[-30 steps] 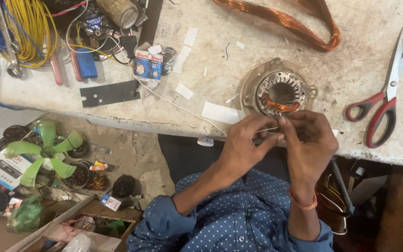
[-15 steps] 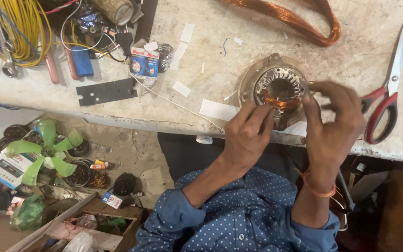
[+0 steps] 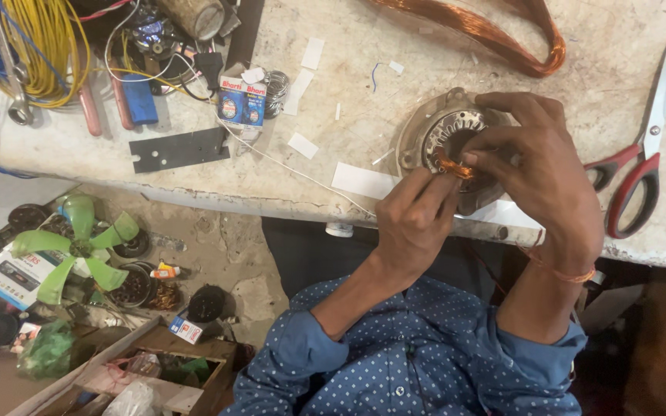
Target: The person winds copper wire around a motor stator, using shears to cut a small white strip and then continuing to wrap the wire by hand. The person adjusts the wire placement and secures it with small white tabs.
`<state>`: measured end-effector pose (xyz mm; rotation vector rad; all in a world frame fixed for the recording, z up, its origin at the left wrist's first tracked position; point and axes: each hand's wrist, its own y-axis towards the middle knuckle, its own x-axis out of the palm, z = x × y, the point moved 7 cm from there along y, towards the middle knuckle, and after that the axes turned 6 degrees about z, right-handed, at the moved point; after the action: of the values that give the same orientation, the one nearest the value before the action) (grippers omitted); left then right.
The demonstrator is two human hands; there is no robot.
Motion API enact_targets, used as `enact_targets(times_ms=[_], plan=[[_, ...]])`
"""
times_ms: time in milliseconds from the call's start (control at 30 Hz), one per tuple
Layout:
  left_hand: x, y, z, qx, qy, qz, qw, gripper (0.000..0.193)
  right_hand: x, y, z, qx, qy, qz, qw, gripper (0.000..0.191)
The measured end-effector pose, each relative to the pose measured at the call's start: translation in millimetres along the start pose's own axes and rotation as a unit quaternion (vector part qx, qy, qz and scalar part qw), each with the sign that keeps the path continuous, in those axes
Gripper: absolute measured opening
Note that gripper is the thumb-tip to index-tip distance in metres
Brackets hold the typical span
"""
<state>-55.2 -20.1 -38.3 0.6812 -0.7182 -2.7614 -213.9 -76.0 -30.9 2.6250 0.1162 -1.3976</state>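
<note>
At the near edge of a stone table [image 3: 348,92], the left hand [image 3: 414,219] and right hand [image 3: 545,173] pinch a small copper wire coil [image 3: 453,166] over a round motor stator [image 3: 445,139]; red-handled scissors [image 3: 641,166] lie at right, a copper wire loop [image 3: 495,35] beyond

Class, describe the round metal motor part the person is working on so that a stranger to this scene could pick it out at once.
Start at the pale stone workbench and go to its near edge, left of the red-handled scissors. Under both hands lies a round grey metal stator. The left hand and right hand pinch a small copper wire coil at its toothed centre hole, unlike the big loose copper loop farther back.
</note>
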Motion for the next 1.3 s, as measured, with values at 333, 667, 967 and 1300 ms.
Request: enact_targets(times_ms=[333, 667, 967, 1300], plan=[[-13, -2, 7, 0.047, 0.03, -0.022, 0.998, 0.014, -8, -12, -5, 0.027, -0.066, 0.134, 0.988, 0.011], [-1, 34, 21, 0.183, 0.027, -0.179, 0.966, 0.031, -41, -50, -56, 0.031, 0.09, 0.21, 0.973, 0.005], [17, 51, 22, 0.301, 0.023, -0.298, 0.906, 0.018, -26, -58, -32, 0.116, 0.27, 0.238, 0.926, 0.002], [58, 69, -15, 0.041, -0.186, -0.408, 0.893, 0.016, -13, -61, -24, 0.062, 0.265, 0.226, 0.935, 0.005]])
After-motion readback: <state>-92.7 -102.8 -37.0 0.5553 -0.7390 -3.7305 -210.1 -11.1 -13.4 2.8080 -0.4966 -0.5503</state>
